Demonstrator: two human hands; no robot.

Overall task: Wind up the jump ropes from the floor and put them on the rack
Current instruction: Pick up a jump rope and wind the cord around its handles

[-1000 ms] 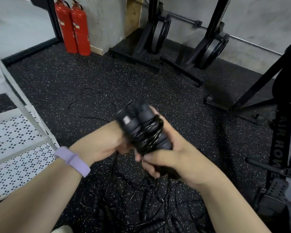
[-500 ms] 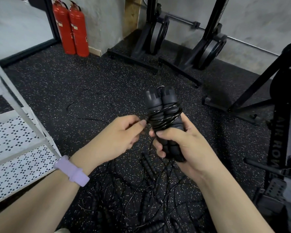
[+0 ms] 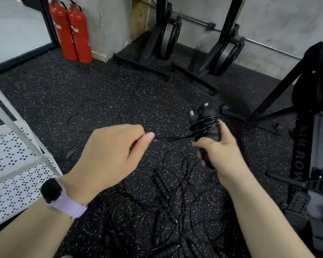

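2 black handles stand side by side, upright, in the right hand, whose grip is clamped round their lower half so the upper half stays bare for winding. Several turns of thin black cord already lie round the handles just above that grip. From those turns the cord runs out level to the left hand, where thumb and forefinger pinch its free length; this grip is closed on the cord itself. Held apart like this, the 2 hands keep the cord taut, which I judge is what lets each turn sit tight instead of slackening off the handles.

Below both grips, on the speckled floor, lies a tangle of other jump ropes, their ribbed handles and cords crossing one another, not yet wound. 1 loose loop of cord lies beyond the left grip. The white perforated rack stands just outside the left wrist, within reach for setting down the finished bundle.
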